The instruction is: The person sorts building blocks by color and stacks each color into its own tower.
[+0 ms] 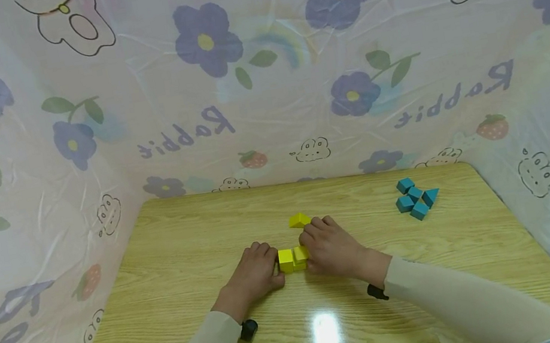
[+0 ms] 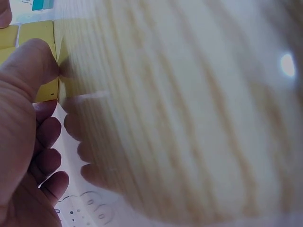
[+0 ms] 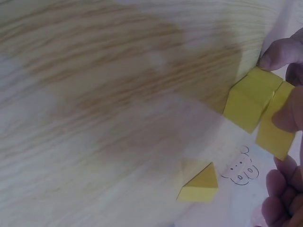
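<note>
Several yellow blocks (image 1: 286, 260) stand pressed together at the middle of the table, between the two hands. My left hand (image 1: 247, 276) grips the left side of this group; in the left wrist view its thumb lies across a yellow face, with the fingers curled behind. From the other side my right hand (image 1: 334, 246) pinches a yellow block (image 3: 274, 130), its thumb on the near face. A narrow seam parts that block from the yellow block (image 3: 248, 101) beside it. Just beyond the right hand lies a yellow triangular block (image 1: 298, 220). The palms hide part of the group.
A loose cluster of several blue blocks (image 1: 405, 204), with a blue triangular block (image 1: 430, 197) among them, lies toward the back right of the wooden table (image 1: 182, 235). A patterned curtain (image 1: 275, 105) rises along the table's back and sides.
</note>
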### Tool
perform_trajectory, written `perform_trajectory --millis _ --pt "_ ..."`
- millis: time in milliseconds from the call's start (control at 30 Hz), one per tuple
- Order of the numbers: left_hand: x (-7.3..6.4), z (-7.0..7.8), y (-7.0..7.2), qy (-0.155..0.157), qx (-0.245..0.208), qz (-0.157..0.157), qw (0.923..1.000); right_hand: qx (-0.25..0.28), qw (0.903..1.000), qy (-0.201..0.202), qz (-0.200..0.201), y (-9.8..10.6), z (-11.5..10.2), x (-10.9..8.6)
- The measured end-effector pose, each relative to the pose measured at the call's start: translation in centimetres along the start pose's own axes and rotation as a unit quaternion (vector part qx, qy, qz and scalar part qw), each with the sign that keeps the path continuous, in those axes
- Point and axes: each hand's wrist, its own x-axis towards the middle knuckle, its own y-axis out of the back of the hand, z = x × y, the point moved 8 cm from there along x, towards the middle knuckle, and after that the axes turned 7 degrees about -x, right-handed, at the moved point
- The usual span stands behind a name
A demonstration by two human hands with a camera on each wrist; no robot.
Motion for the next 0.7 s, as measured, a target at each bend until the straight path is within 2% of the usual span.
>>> perform_trajectory --millis 267,700 --pt "-0.01 0.03 0.09 -0.005 -0.006 0.008 0.9999 -0.003 0.9999 0.002 0.016 -0.09 -0.29 0.21" --pt "0.03 -0.06 -0.01 -0.008 0.011 0.013 0.9998 -0.009 0.9997 -0.002 0.023 -0.21 -0.41 0.19"
